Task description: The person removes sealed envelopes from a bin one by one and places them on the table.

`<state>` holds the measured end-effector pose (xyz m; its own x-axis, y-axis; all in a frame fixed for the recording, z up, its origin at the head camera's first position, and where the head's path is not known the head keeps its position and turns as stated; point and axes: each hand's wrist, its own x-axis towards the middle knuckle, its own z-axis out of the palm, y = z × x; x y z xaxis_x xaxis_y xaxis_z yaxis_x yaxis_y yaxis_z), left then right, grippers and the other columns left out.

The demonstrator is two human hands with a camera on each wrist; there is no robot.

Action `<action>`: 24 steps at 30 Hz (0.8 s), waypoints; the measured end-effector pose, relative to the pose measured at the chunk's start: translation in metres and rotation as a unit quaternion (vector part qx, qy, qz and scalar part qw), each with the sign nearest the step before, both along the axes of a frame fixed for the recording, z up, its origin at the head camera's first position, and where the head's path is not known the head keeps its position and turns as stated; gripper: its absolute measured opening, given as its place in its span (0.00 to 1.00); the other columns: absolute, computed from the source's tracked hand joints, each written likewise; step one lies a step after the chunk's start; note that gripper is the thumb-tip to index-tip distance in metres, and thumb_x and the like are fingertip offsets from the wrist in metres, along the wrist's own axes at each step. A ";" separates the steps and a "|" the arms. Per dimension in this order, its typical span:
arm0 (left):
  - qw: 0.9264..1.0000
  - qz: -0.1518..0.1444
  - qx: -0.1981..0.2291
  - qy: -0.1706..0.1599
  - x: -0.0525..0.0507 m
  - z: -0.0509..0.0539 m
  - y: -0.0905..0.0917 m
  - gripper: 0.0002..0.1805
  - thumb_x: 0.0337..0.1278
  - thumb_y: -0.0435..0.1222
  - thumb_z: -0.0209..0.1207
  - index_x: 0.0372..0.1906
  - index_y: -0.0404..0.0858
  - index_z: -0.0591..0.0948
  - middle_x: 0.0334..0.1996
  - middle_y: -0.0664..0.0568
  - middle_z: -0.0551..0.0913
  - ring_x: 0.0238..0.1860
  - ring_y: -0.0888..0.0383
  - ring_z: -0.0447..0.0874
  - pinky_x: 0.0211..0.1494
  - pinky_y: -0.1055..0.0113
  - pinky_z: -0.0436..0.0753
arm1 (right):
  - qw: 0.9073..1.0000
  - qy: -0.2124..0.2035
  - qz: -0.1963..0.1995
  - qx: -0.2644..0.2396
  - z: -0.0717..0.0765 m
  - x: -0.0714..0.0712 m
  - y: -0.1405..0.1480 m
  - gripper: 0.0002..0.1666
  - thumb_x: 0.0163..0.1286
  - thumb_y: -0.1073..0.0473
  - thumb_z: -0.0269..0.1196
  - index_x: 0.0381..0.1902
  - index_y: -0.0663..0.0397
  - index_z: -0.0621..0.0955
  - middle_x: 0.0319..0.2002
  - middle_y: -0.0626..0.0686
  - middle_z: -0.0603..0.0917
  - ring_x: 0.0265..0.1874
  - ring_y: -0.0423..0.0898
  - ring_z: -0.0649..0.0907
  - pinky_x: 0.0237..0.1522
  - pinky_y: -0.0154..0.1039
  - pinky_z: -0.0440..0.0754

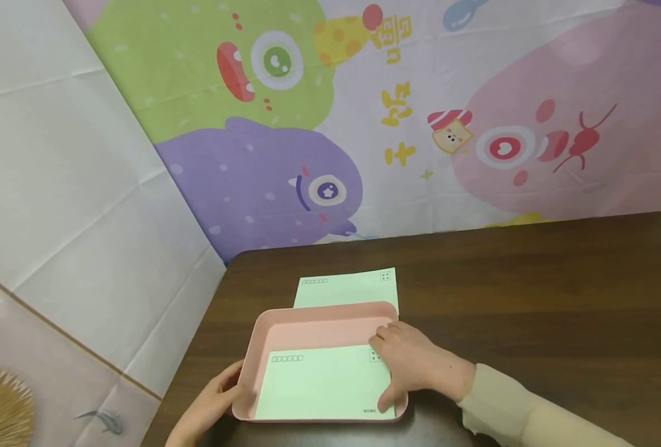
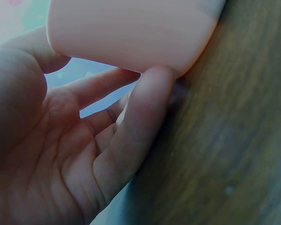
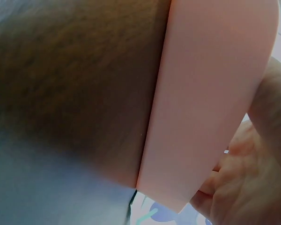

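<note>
A pink tray (image 1: 330, 315) rests on the dark table, and a pale envelope (image 1: 319, 382) lies flat inside its nearer part. My left hand (image 1: 213, 397) grips the tray's left side; in the left wrist view, the hand (image 2: 84, 122) has its thumb at the rim and fingers at the base of the tray (image 2: 126, 33). My right hand (image 1: 411, 360) reaches over the right wall, fingers and thumb spread at the envelope's right edge. From the right wrist, the tray wall (image 3: 206, 89) partly hides that hand (image 3: 248, 173) and its fingertips.
A second pale envelope (image 1: 347, 288) lies on the table just behind the tray, its near part hidden by the tray's far wall. The brown tabletop (image 1: 542, 304) extends to the right. Behind it hangs a cloth (image 1: 414, 205) with cartoon figures; white panels stand at the left.
</note>
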<state>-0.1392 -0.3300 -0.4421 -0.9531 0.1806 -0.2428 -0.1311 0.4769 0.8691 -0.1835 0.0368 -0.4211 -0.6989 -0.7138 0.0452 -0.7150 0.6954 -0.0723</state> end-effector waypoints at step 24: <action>1.000 0.000 0.005 -0.006 -0.002 -0.003 -0.001 0.32 0.61 0.35 0.49 0.66 0.27 0.55 0.56 0.32 0.69 0.45 0.55 0.75 0.39 0.65 0.79 | 0.996 0.013 -0.085 0.029 0.004 0.006 -0.006 0.54 0.25 0.24 0.68 0.41 0.62 0.78 0.38 0.52 0.75 0.48 0.49 0.72 0.66 0.56 0.41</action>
<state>-0.1410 -0.3306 -0.4447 -0.9500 0.1832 -0.2528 -0.1418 0.4680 0.8723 -0.1775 0.0306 -0.4170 -0.8092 -0.5869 0.0259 -0.5873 0.8093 -0.0113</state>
